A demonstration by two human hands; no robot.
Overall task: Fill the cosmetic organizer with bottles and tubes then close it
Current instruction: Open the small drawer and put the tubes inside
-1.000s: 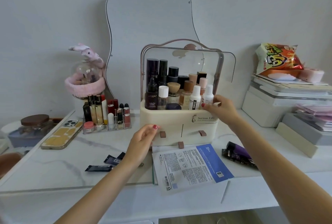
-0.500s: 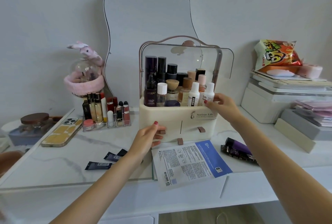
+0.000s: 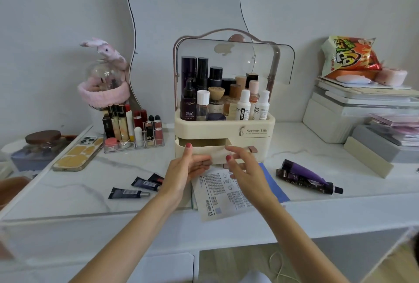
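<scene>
The cream cosmetic organizer (image 3: 256,132) stands at the middle of the desk with its clear lid (image 3: 272,62) raised. Its top tray holds several upright bottles (image 3: 242,106). The left drawer (image 3: 204,150) is pulled partly out. My left hand (image 3: 186,169) grips the drawer's front, thumb on its top edge and fingers by the pink tab. My right hand (image 3: 246,170) hovers at the drawer's right end with fingers loosely spread, holding nothing. Three small dark tubes (image 3: 129,193) lie to the left of my hands. A purple tube (image 3: 303,171) and a dark patterned tube (image 3: 310,184) lie to the right.
Sheet-mask packets (image 3: 223,194) lie under my hands at the desk's front edge. A clear lipstick rack (image 3: 133,128), a phone (image 3: 78,154) and a lidded jar (image 3: 43,141) sit left. Stacked boxes (image 3: 353,112) topped by a snack bag (image 3: 349,56) fill the right. A wavy mirror (image 3: 181,10) leans behind.
My left hand took hold of the left drawer and drew it out. My right hand left the organizer's right side and came down to the drawer front.
</scene>
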